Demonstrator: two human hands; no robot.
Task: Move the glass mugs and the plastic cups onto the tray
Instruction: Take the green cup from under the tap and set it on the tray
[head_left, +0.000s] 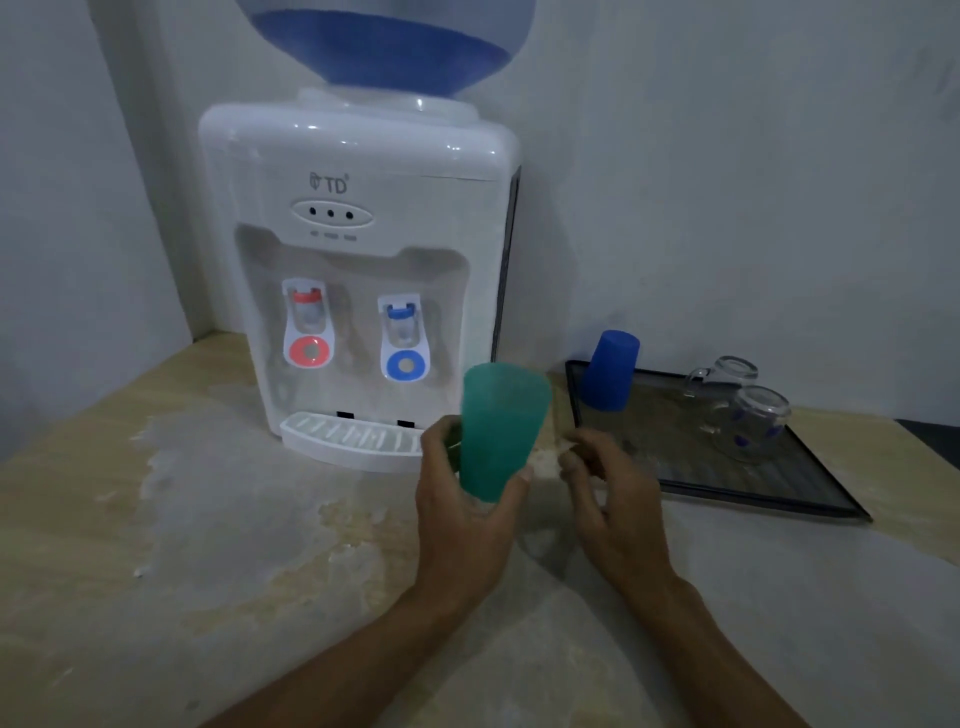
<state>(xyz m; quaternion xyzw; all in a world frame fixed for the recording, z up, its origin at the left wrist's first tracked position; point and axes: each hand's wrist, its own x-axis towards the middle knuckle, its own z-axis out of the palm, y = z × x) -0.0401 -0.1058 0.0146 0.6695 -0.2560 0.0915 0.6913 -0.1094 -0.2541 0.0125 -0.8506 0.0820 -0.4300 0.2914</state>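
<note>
White plastic forms the tabletop water dispenser (358, 270), on which "TD" is printed beside a small logo; the three marks under its indicator lights are too blurred to be read, and its blue water bottle (384, 41) is cut off at the top edge. An upside-down green plastic cup (501, 428) is gripped in the left hand (462, 509) above the worn table (208, 545), left of the dark rectangular tray (753, 483). The right hand (608, 493) is held loosely open, empty, just beside it. On the tray, an inverted blue plastic cup (609, 370) and two inverted glass mugs (748, 410) are seen, their outlines hard to separate.
</note>
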